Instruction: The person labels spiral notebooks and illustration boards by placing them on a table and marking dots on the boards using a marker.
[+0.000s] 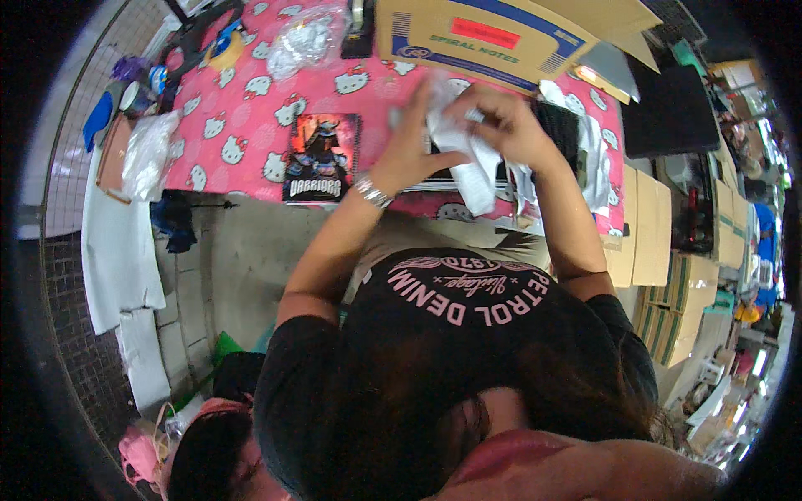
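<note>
Pink cat-print worktop [242, 113]: crumpled white sheet [476, 179] between left hand [409, 146] and right hand [511, 125], close together; cannot tell grip.

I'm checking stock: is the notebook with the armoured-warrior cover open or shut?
Shut: the notebook lies flat on the pink cloth, its whole illustrated cover facing up.

Both forearms reach forward from bent elbows and slant inward. The left forearm [338, 234] rises to the right, and the left hand [413, 142] points away from the body, fingers blurred, thumb [449, 160] stretched toward the right hand [505, 125]. The right forearm [576, 213] leans leftward; its hand bends inward, fingers curled, near the left.
</note>
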Demonstrator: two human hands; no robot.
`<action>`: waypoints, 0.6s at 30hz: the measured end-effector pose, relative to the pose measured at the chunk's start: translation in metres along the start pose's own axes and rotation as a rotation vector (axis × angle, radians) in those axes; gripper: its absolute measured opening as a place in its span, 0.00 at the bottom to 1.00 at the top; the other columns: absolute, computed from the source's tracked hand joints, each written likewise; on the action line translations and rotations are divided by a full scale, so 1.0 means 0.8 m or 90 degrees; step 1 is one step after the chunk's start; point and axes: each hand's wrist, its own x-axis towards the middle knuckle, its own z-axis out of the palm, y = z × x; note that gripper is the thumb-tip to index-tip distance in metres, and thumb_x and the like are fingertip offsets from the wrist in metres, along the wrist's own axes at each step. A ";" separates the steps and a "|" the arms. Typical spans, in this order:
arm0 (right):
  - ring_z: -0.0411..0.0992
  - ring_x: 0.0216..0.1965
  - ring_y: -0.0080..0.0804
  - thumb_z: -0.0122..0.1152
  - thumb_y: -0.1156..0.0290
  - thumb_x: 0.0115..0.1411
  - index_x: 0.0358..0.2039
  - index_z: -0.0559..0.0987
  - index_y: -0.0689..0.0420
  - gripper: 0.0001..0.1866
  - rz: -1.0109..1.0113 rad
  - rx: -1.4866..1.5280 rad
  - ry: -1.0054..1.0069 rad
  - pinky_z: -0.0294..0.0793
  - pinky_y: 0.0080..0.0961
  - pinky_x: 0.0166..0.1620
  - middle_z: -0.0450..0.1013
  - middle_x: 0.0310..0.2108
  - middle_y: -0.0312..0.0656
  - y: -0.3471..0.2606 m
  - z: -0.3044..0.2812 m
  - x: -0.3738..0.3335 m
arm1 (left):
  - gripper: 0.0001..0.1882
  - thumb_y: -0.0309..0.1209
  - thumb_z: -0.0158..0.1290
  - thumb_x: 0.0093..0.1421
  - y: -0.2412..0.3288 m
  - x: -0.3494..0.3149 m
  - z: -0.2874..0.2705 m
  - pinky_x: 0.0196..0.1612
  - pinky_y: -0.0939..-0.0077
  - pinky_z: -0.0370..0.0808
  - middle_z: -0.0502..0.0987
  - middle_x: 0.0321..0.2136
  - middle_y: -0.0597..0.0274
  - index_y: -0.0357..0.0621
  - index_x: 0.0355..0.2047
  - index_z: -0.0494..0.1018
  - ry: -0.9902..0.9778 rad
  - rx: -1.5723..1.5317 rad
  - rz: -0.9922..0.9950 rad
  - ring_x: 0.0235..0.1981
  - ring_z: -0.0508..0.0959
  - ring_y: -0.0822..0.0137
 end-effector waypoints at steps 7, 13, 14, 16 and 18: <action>0.60 0.60 0.50 0.62 0.73 0.54 0.54 0.72 0.57 0.25 -0.061 -0.317 0.275 0.59 0.40 0.61 0.62 0.58 0.56 -0.031 0.048 0.019 | 0.15 0.26 0.49 0.55 -0.020 0.039 -0.017 0.46 0.70 0.74 0.77 0.40 0.58 0.37 0.43 0.71 0.169 -0.572 -0.180 0.42 0.77 0.65; 0.39 0.70 0.55 0.43 0.60 0.67 0.66 0.50 0.65 0.33 -0.037 -0.234 0.287 0.40 0.44 0.67 0.43 0.68 0.58 -0.001 0.085 0.028 | 0.22 0.47 0.46 0.65 0.006 0.064 0.033 0.47 0.67 0.74 0.74 0.43 0.60 0.43 0.50 0.67 0.242 -0.935 -0.252 0.45 0.75 0.63; 0.35 0.70 0.55 0.38 0.57 0.67 0.66 0.49 0.67 0.34 -0.058 -0.223 0.272 0.36 0.44 0.68 0.41 0.68 0.59 -0.005 0.090 0.028 | 0.22 0.48 0.46 0.65 -0.004 0.069 0.031 0.46 0.71 0.73 0.74 0.42 0.63 0.45 0.51 0.67 0.231 -0.918 -0.252 0.46 0.74 0.67; 0.32 0.70 0.54 0.34 0.56 0.68 0.66 0.49 0.68 0.34 -0.100 -0.210 0.209 0.33 0.44 0.68 0.39 0.69 0.59 -0.025 0.103 0.024 | 0.27 0.52 0.47 0.63 0.017 0.072 0.019 0.55 0.59 0.71 0.72 0.49 0.60 0.45 0.54 0.65 0.277 -0.869 -0.287 0.49 0.73 0.59; 0.32 0.69 0.60 0.36 0.56 0.68 0.66 0.47 0.65 0.34 -0.098 -0.211 0.158 0.24 0.50 0.67 0.38 0.68 0.61 -0.021 0.098 0.019 | 0.29 0.54 0.46 0.64 0.008 0.078 0.025 0.55 0.64 0.68 0.69 0.54 0.61 0.47 0.56 0.63 0.259 -0.844 -0.282 0.53 0.70 0.65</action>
